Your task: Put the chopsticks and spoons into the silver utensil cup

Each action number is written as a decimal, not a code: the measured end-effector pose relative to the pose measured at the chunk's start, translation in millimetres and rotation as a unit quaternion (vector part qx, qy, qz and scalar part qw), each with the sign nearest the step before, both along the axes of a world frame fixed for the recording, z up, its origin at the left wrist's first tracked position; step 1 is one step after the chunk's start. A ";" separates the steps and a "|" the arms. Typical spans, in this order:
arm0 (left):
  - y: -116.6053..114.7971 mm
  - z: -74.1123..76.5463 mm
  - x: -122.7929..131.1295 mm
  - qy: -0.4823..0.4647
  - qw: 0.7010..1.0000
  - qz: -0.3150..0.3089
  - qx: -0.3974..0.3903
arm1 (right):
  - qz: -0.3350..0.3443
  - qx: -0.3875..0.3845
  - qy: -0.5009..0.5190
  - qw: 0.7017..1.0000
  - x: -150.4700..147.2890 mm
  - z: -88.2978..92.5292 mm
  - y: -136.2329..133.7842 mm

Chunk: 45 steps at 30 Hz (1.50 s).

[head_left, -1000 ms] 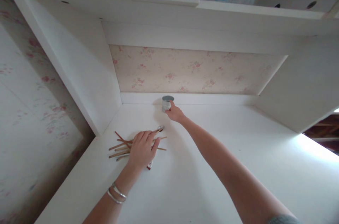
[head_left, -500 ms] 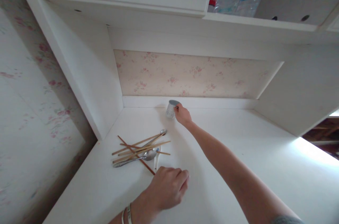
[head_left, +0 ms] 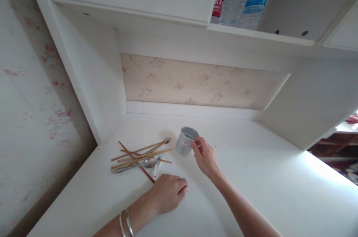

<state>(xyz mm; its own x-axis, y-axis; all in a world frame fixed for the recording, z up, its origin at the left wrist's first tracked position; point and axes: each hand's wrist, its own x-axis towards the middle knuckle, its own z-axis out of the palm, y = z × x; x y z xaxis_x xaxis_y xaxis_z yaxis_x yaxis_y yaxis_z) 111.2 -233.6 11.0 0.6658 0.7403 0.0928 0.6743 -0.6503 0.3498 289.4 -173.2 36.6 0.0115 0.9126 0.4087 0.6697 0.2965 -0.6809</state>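
At the lower centre of the frame, the left hand rests low over the white tabletop, its fingers curled in toward the palm; nothing shows between them. Two silver bracelets circle that wrist. A little farther up and to the right, the right hand grips the rim of a grey cup between thumb and fingers. The cup sits near the middle of the frame with its mouth up, tilted somewhat; whether its base touches the tabletop cannot be told.

Left of the cup, in the lower left part of the frame, several chopsticks lie crossed in a loose heap. A reddish-brown chopstick slants across the others, its lower end right by the left hand. Among them lie a metal spoon, a white spoon partly covered, and at the heap's upper right end a smaller spoon.

Beyond, across the centre of the frame, a white strip edges the back of the tabletop below flowered wallpaper. At the upper right, clear bottles stand on an open shelf beside a white cabinet door.
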 end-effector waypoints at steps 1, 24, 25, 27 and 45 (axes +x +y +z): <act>0.1 0.2 0.7 0.000 1.000 0.005 -0.002 | 0.002 -0.001 -0.004 1.000 1.2 -3.5 -5.8; 2.3 -1.2 5.7 0.005 1.000 0.004 0.011 | 0.056 0.008 -0.050 0.997 9.5 -24.2 -22.0; 2.0 -0.8 5.6 -0.004 1.000 -0.002 0.008 | 0.059 0.011 -0.043 0.997 9.4 -24.3 -22.5; 0.4 1.9 5.3 -0.035 0.999 -0.017 -0.009 | 0.059 0.011 -0.017 0.998 9.4 -24.5 -23.4; 64.4 14.2 -112.2 -0.008 0.972 0.232 0.048 | 0.003 -0.121 0.390 0.913 12.0 -54.4 6.5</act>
<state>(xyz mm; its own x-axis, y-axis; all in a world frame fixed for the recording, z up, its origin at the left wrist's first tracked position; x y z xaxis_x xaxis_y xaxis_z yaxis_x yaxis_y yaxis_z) -1.0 -169.2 25.2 0.2607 0.9477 0.1842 0.8972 -0.3083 0.3162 301.3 -166.6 -17.8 0.2073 0.9761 0.0649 -0.0482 0.0764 -0.9959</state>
